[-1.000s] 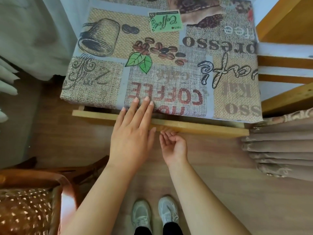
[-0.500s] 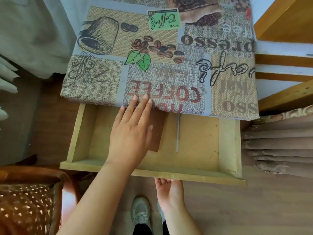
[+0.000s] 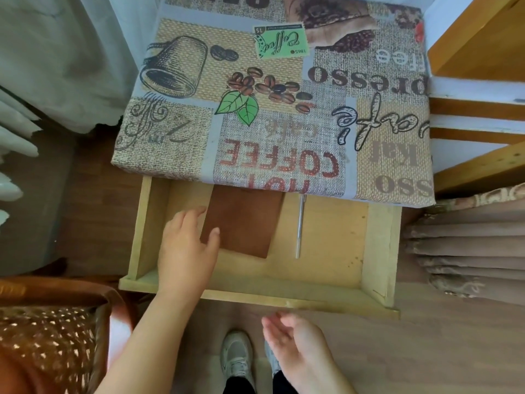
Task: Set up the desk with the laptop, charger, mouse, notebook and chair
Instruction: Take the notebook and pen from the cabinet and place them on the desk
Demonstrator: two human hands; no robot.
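My left hand (image 3: 186,248) hovers spread at the near-left corner of the brown notebook (image 3: 244,220) lying flat in the open drawer (image 3: 255,297), which looks thin, light and bendy, best pinched by that edge, while my right hand (image 3: 295,342) hangs empty

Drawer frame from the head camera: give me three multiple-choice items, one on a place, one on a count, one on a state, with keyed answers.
1. Where does the pen lie?
A. On the tablecloth
B. In the drawer, right of the brown notebook
C. On the floor

2. How many loose items show in the drawer?
A. Two
B. Four
C. None

3. What is the left hand doing?
A. Gripping the chair
B. Lying flat on the tablecloth
C. Reaching into the drawer at the notebook's left edge

Answers:
1 B: pen lies beside the brown notebook.
2 A: only notebook and pen.
3 C: its fingers sit at that edge; the right hand hangs empty below the drawer front.
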